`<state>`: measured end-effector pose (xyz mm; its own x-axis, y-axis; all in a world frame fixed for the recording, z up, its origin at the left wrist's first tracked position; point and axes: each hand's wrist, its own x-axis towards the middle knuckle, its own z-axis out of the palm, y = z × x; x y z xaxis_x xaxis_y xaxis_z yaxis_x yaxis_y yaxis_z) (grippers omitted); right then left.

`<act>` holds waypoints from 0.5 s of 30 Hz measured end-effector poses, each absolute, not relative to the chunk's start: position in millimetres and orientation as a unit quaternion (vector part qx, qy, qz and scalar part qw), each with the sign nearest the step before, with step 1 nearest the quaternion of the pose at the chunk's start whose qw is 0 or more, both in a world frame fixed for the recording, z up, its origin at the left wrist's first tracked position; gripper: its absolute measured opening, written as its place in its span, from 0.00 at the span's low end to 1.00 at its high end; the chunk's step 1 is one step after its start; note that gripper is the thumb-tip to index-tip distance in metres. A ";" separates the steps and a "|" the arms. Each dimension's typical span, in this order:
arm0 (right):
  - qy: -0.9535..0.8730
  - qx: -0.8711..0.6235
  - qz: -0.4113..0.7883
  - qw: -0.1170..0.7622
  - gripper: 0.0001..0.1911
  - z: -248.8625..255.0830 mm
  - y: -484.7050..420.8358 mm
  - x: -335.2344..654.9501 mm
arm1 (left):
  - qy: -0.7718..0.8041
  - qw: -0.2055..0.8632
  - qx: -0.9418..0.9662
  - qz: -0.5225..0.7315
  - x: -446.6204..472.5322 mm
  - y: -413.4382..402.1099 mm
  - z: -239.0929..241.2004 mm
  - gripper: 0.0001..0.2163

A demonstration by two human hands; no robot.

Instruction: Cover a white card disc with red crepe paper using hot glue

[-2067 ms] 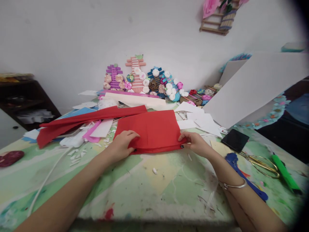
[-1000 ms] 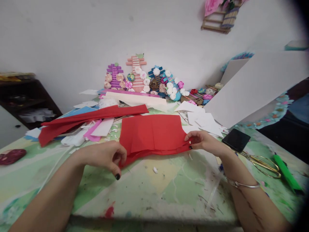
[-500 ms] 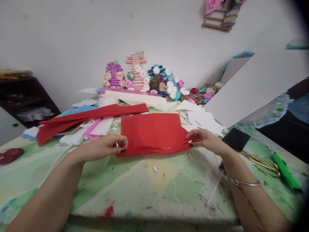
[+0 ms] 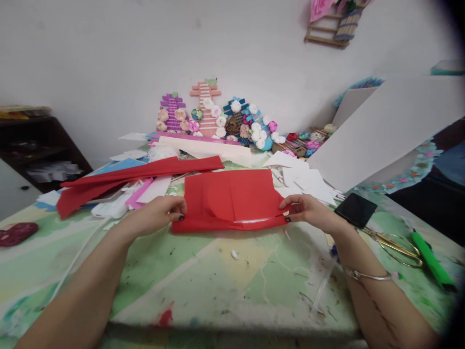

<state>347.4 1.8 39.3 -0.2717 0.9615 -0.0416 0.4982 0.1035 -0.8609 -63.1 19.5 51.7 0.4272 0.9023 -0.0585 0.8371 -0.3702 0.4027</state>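
Note:
A sheet of red paper (image 4: 232, 196) lies on the paint-stained table (image 4: 203, 286), its near edge turned up in a narrow fold. Along that fold, right of the middle, a thin white strip shows. My left hand (image 4: 160, 215) pinches the left end of the fold between thumb and fingers. At the right end, my right hand (image 4: 305, 209) grips the paper's edge the same way. Whether the red sheet is wrapped over something white cannot be made out.
More red paper (image 4: 141, 172) lies folded at the left over white and pink pieces. White scraps (image 4: 308, 180) lie behind my right hand. A black phone-like slab (image 4: 356, 209), gold scissors (image 4: 395, 248) and a green cutter (image 4: 432, 259) are at the right. Flower-trimmed crafts (image 4: 209, 111) stand against the wall.
My left hand has shifted slightly up with its end of the paper. The near edge is folded over further, and the white strip shows more. My right hand stays in place.

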 end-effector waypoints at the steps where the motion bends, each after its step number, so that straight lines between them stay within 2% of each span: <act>1: -0.686 -0.530 0.407 0.289 0.15 39.0 2.1 347.2 | 0.536 0.179 0.819 0.105 -62.9 21.2 51.0 0.05; 5: -0.689 -0.530 0.412 0.271 0.15 38.9 1.8 345.6 | 0.557 0.140 0.803 0.161 -58.5 25.8 48.9 0.05; 8: -0.693 -0.520 0.409 0.287 0.13 41.7 -0.7 342.5 | 0.516 0.024 0.811 0.273 -44.0 17.8 49.1 0.02; 11: -0.677 -0.499 0.420 0.342 0.13 45.2 -4.4 338.1 | 0.352 -0.056 0.835 0.420 -20.1 -2.7 45.3 0.02; 13: -0.659 -0.473 0.444 0.381 0.16 46.9 -6.8 334.6 | 0.210 -0.044 0.886 0.411 -3.2 -18.7 39.2 0.06; 15: -0.647 -0.437 0.471 0.410 0.20 48.2 -9.2 330.7 | 0.144 -0.067 0.915 0.371 11.2 -31.9 31.9 0.09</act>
<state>330.7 -9.2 48.2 -0.2817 0.9520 0.1196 0.1789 0.1746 -0.9683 11.2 -31.9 31.9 0.6834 0.2135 0.6981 0.3129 -0.9496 -0.0160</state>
